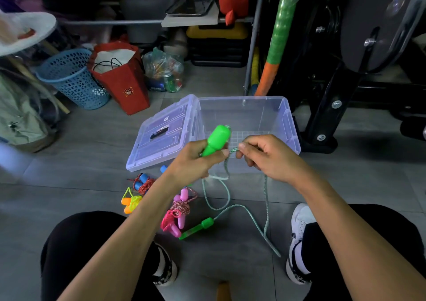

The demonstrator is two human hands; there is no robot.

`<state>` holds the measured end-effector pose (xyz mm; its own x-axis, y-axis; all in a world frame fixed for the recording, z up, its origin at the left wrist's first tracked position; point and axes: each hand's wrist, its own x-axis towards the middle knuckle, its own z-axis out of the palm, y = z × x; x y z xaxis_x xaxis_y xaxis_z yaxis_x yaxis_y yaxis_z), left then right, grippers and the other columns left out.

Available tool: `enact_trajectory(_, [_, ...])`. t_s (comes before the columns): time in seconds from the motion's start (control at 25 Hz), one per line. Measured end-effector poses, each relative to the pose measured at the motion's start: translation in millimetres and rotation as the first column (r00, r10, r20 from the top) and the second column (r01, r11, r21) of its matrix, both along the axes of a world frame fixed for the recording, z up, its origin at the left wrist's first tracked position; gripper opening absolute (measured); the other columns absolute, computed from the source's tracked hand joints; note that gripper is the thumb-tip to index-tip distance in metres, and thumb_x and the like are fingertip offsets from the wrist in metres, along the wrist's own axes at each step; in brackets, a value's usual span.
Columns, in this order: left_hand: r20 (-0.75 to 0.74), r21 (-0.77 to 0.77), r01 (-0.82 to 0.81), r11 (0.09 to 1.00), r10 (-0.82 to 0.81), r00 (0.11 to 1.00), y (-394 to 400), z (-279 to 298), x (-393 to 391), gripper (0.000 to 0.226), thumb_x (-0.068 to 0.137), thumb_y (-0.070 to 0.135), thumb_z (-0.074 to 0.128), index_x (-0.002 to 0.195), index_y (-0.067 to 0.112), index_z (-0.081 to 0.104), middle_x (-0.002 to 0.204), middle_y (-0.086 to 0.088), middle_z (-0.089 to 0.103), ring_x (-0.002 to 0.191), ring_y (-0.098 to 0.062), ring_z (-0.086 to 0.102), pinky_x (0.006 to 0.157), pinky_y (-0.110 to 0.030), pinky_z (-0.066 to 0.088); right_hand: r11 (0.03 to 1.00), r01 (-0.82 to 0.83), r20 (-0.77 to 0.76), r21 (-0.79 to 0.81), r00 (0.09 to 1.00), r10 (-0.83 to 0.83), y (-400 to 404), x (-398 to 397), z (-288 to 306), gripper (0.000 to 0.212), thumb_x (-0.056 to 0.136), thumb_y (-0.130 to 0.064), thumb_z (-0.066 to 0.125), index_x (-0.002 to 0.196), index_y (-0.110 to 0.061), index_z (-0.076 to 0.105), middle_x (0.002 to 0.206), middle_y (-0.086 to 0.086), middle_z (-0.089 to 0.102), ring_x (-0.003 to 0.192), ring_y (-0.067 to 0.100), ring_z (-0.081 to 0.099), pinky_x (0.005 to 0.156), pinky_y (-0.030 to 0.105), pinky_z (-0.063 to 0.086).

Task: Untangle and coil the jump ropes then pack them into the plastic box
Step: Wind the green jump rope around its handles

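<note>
Green jump rope getting sorted out right over the plastic box [285, 116]

The left hand [196, 160] has its fingers curled tight round one green handle [216, 140], holding it up at the box's near edge, while the right hand [267, 156] pinches the pale green cord [266, 208] between thumb and fingertips just beside that handle. From there the cord droops down in loose loops to the floor in front of the box, ending at the second green handle [196, 228]. Also in front of the box, to its left, sit three bundled ropes: pink handles [178, 208], blue handles [143, 182], orange handles [130, 202]. The box's lid [161, 137] leans against its left side. The box looks bare inside.
</note>
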<state>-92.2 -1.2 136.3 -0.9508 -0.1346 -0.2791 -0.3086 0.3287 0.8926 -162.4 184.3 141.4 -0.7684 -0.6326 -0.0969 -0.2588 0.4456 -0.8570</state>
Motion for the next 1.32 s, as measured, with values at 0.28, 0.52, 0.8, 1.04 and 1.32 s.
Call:
enact_trajectory(0.28, [-0.1, 0.308, -0.413, 0.857, 0.461, 0.882, -18.0, 6.5, -12.5, 0.021, 0.089, 0.018, 0.066, 0.07, 0.012, 0.059, 0.058, 0.001, 0.052, 0.047, -0.012, 0.041, 0.044, -0.021, 0.037, 0.994, 0.059, 0.028, -0.087, 0.998, -0.057, 2.0, -2.6, 3.5, 0.023, 0.098, -0.026, 0.054, 0.085, -0.014, 0.07, 0.053, -0.013, 0.053, 0.049, 0.001, 0.046, 0.052, 0.015, 0.036])
enact_trajectory(0.52, [-0.013, 0.027, -0.034, 0.999, 0.035, 0.999, 5.6, 5.4, -4.8, 0.008, 0.091, 0.026, 0.065, 0.086, 0.021, 0.069, 0.052, 0.01, 0.048, 0.044, -0.008, 0.041, 0.045, -0.019, 0.038, 0.999, -0.009, -0.044, -0.036, 0.999, 0.008, 1.1, -0.9, -0.1, 0.026, 0.099, -0.024, 0.053, 0.08, -0.017, 0.069, 0.054, -0.01, 0.052, 0.052, 0.003, 0.046, 0.054, 0.02, 0.038])
enact_trajectory(0.8, [-0.076, 0.238, -0.438, 0.867, 0.466, 0.881, -21.5, 8.4, -14.0, 0.02, 0.089, 0.021, 0.067, 0.073, 0.011, 0.06, 0.058, 0.005, 0.054, 0.045, -0.008, 0.042, 0.048, -0.021, 0.039, 0.993, 0.107, 0.038, -0.046, 0.994, -0.106, 7.8, -6.9, 2.7, 0.022, 0.099, -0.029, 0.052, 0.085, -0.021, 0.066, 0.056, -0.011, 0.056, 0.051, 0.007, 0.044, 0.052, 0.024, 0.037])
enact_trajectory(1.04, [-0.028, -0.033, -0.028, 0.999, 0.027, 0.999, -5.7, 4.2, -8.8, 0.005, 0.089, 0.027, 0.068, 0.084, 0.025, 0.069, 0.054, 0.016, 0.052, 0.045, -0.004, 0.041, 0.051, -0.02, 0.039, 0.999, 0.032, 0.03, 0.012, 0.999, -0.032, 1.9, -2.1, 1.1, 0.034, 0.102, -0.028, 0.045, 0.074, -0.019, 0.063, 0.054, -0.009, 0.056, 0.049, 0.003, 0.045, 0.056, 0.026, 0.04])
enact_trajectory(1.32, [-0.059, 0.231, -0.416, 0.88, 0.439, 0.896, -18.7, 5.0, -18.4, 0.018, 0.09, 0.021, 0.067, 0.076, 0.011, 0.062, 0.059, 0.004, 0.058, 0.05, -0.012, 0.042, 0.049, -0.022, 0.039, 0.989, 0.126, 0.066, -0.077, 0.991, -0.121, 5.4, -5.4, 0.7, 0.017, 0.098, -0.026, 0.054, 0.087, -0.017, 0.062, 0.056, -0.011, 0.055, 0.049, 0.0, 0.046, 0.058, 0.026, 0.039])
